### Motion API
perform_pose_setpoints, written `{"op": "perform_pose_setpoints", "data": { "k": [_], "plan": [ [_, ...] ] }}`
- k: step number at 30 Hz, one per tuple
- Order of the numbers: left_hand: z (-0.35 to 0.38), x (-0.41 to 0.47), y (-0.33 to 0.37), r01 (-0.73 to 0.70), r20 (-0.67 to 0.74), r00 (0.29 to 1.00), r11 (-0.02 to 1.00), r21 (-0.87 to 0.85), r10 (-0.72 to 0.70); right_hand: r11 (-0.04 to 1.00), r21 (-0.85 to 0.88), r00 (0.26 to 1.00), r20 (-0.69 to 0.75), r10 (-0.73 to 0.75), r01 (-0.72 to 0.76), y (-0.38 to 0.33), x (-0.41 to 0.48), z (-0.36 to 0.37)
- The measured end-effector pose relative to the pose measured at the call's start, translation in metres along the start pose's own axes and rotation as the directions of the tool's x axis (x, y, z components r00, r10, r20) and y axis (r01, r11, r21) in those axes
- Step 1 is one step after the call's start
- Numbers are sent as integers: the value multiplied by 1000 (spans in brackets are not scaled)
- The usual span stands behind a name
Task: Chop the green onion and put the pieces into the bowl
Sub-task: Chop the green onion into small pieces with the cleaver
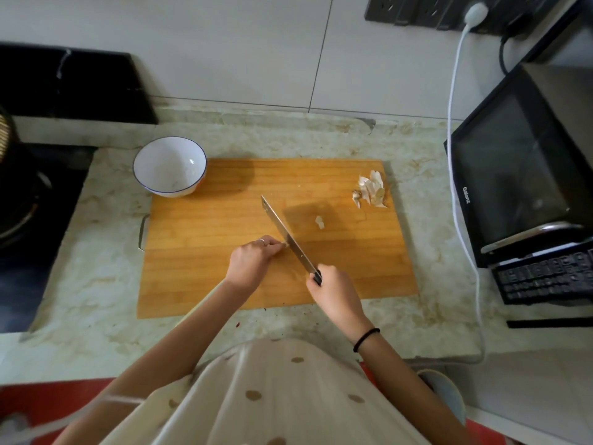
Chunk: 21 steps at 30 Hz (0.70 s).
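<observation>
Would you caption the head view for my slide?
Right hand grips knife; left hand holds a small piece on board.

A black microwave (513,168) stands at the right end of the marbled worktop (96,252) (its door is dark and glossy). A white cable (455,123) runs down past its left edge from a white plug (476,11) in the dark sockets (417,11) on the wall above it. Pale papery peelings (372,187) lie just left of it. Far to its left, across the worktop, sits a black hob (48,252) carrying a dark pot (16,203).
</observation>
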<state>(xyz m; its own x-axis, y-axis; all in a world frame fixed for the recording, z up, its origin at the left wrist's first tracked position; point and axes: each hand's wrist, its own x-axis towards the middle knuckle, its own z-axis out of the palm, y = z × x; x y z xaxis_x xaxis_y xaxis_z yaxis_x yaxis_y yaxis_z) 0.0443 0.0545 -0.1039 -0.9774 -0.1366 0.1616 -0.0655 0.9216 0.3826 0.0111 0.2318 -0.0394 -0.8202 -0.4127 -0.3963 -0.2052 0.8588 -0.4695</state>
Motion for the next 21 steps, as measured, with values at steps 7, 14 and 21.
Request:
{"op": "perform_pose_setpoints", "data": {
  "k": [7, 14, 21],
  "plan": [
    [1, 0, -2, 30, 24, 999, 999, 17, -30, 1000, -15, 1000, 0, 23, -23, -7, -5, 6],
    [1, 1, 1, 45, 20, 999, 998, 33, -46, 989, -143, 999, -28, -30, 25, -17, -8, 14],
    [3, 5, 2, 73, 1, 997, 997, 27, -73, 993, -116, 999, -28, -21, 18, -21, 0, 15]
  ]
}}
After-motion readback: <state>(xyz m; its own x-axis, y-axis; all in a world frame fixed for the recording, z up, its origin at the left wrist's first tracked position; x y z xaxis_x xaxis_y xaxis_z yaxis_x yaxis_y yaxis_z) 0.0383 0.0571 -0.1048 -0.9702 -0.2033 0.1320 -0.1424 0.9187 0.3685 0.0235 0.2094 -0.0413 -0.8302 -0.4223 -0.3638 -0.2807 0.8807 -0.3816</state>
